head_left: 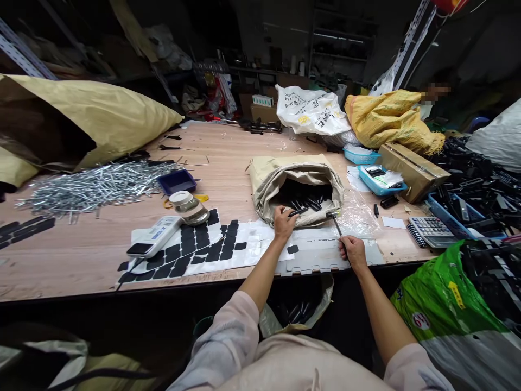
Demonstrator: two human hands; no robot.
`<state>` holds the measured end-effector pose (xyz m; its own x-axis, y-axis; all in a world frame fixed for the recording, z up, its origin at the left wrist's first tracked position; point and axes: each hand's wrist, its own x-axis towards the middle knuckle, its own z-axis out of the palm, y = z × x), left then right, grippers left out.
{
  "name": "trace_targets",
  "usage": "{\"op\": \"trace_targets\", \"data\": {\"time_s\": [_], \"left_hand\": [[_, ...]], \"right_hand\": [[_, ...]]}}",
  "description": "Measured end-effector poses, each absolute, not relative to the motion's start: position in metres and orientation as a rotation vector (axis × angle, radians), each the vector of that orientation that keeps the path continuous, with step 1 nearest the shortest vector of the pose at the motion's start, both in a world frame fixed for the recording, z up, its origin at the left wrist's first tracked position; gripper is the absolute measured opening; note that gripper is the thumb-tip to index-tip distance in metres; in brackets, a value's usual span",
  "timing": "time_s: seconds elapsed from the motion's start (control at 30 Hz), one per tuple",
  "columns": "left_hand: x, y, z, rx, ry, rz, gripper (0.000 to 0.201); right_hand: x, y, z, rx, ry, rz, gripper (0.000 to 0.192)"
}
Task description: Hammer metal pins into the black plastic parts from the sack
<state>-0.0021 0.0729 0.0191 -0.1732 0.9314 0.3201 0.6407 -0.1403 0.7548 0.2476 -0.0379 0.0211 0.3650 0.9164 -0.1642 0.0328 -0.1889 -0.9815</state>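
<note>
Left hand (284, 221) pinches one black part (298, 212) from the full sack (297, 187), right hand (352, 251) grips the hammer (335, 221); plenty remains.

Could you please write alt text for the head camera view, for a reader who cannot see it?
At a cluttered wooden workbench, a person's left hand grips a black part at the mouth of an open sack, while the right hand holds a small hammer. Black pads on white sheets lie to the left.
</note>
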Motion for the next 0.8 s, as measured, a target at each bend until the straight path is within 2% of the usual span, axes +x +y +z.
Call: {"op": "trace_targets", "data": {"time_s": [0.13, 0.27, 0.4, 0.6, 0.8], "left_hand": [[0.001, 0.022, 0.026, 1.901, 1.688, 1.324, 0.027], [0.008, -0.017, 0.019, 2.132, 1.379, 1.049, 0.023], [0.014, -0.017, 0.01, 2.159, 1.339, 0.799, 0.024], [0.015, -0.006, 0.008, 2.058, 1.399, 0.869, 0.017], [0.017, -0.007, 0.009, 2.038, 1.395, 0.851, 0.02]], "right_hand": [[0.248, -0.037, 0.02, -1.528, -0.878, 1.032, 0.029], [0.248, -0.038, 0.02, -1.522, -0.875, 1.048, 0.029], [0.248, -0.04, 0.021, -1.533, -0.91, 1.014, 0.031], [0.245, -0.048, 0.025, -1.571, -1.025, 0.868, 0.036], [0.243, -0.079, 0.034, -1.687, -1.298, 0.554, 0.029]]}}
